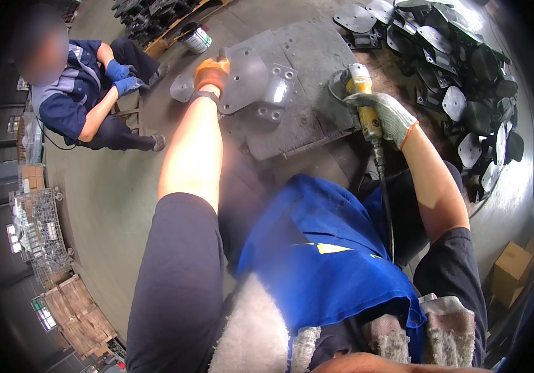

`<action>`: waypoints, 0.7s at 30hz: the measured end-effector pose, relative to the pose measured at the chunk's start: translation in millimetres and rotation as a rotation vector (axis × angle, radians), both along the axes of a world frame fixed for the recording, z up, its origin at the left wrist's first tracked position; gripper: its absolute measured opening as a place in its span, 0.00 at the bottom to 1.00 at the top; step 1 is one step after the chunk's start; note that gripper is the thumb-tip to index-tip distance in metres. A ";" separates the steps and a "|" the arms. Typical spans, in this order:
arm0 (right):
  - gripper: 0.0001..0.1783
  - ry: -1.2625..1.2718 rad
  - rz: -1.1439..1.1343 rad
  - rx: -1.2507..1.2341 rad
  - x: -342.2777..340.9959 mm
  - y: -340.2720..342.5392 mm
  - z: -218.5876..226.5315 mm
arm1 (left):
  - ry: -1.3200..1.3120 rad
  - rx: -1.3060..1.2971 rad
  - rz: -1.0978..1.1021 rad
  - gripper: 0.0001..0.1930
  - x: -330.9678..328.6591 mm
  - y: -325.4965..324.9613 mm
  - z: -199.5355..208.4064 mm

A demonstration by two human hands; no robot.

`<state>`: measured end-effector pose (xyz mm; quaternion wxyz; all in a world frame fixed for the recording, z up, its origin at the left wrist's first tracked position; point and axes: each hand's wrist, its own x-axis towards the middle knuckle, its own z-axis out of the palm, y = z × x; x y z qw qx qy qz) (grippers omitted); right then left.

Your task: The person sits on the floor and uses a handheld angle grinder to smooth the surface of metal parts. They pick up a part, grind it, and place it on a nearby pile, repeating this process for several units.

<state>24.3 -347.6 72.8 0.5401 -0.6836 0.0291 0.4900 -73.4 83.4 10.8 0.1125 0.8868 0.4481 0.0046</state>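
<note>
Grey concrete floor surrounds your low worktable (326, 59), with a pile of dark metal parts (432, 40) beyond its right edge and a white bucket (197, 41) past its far left corner. Farther left, a co-worker (71, 87) in blue gloves sits facing inward. You wear a blue apron (335, 242).

Between your two hands, nearer the left one, lies a grey metal bracket (246, 78): a broad plate with holes, at the worktable's left side, with a raised curved piece at its right end. Another rounded plate end (182, 87) shows to the left of your hand; whether it belongs to the same bracket is unclear.

Your left hand (212, 74), in an orange glove, is right at the bracket's left side, fingers curled narrow; a short dark stub shows just past them, but I cannot tell whether they grip it.

Your right hand (386, 116), in a pale knit glove, wraps around a yellow grinder (366, 118) at the worktable's right edge. Its disc (340, 84) is well apart from the bracket, and its hose (385, 199) runs down toward your lap.
</note>
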 end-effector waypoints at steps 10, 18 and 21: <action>0.15 0.031 -0.065 0.065 -7.2 19.3 1.7 | -0.078 -0.051 -0.077 0.37 0.1 -16.7 19.7; 0.21 -0.017 -0.137 0.407 0.1 42.1 58.9 | -0.154 -0.075 -0.142 0.34 28.0 -27.6 23.1; 0.24 -0.076 -0.103 0.387 3.5 50.0 70.6 | -0.252 -0.167 0.056 0.36 32.9 -31.9 25.7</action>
